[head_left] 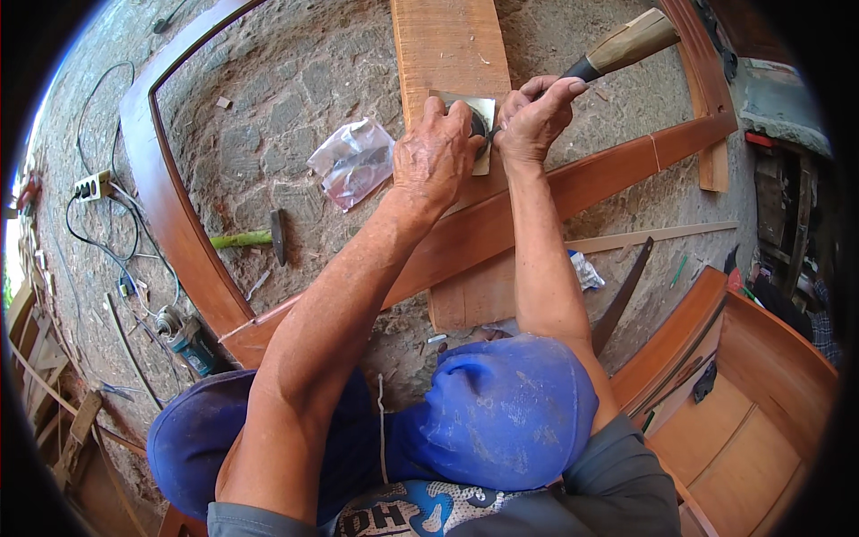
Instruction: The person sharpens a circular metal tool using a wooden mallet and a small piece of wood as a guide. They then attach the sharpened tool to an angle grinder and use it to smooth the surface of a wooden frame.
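My left hand (437, 148) is closed over a dark round thing (480, 123), mostly hidden under the fingers. It rests on a pale square of paper or card (484, 164) on a broad wooden plank (447, 54). Just to its right, my right hand (534, 118) grips a chisel (631, 42) low down by its dark ferrule. The thick wooden handle points up and to the right, and the narrow dark end reaches toward the round thing. A reddish-brown varnished wooden frame (474, 233) lies across the plank, below both hands.
Left of the plank lie a crumpled plastic bag (353, 161) and a hammer (277, 237) with a green handle. A power tool (190, 340), cords and a socket strip (92, 186) lie farther left. At right are a handsaw (622, 300) and a wooden cabinet piece (729, 394).
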A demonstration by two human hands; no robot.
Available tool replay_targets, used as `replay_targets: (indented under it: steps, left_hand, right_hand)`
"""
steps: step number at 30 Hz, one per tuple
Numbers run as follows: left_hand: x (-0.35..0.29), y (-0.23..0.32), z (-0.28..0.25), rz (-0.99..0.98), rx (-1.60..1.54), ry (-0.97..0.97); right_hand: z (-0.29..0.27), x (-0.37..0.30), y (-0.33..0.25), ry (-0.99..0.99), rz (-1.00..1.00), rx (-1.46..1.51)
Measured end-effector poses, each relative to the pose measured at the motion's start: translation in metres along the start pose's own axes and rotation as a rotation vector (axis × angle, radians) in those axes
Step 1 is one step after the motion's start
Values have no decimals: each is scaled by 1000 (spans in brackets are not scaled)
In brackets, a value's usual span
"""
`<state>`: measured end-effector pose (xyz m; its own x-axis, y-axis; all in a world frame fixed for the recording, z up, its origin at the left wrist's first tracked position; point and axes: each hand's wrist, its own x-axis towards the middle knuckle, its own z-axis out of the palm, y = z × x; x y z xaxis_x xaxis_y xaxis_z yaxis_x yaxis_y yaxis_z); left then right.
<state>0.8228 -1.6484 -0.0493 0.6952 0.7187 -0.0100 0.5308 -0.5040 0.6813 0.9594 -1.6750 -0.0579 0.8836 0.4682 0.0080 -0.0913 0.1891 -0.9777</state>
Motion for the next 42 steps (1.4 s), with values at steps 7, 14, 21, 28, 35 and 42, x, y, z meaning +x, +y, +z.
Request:
replay_targets:
  steps: [7, 14, 21, 28, 35, 42]
  left_hand:
    - [1, 2, -2, 16, -2, 1]
    - [-1, 0, -5, 38, -11, 15]
    - [-6, 4, -5, 32, -9, -19]
    - [-4, 0, -4, 24, 1, -23]
    - [-3, 2, -3, 61, -8, -12]
    - [-2, 6, -9, 12, -69, -52]
  right_hand:
    - [-4, -6, 0, -2, -55, -10]
    - [1, -14, -5, 89, 10, 5]
    - [1, -5, -6, 118, 58, -27]
    - [1, -13, -4, 136, 11, 1]
    - [-9, -9, 11, 158, -154, -162]
    - [-5, -13, -31, 151, 228, 97]
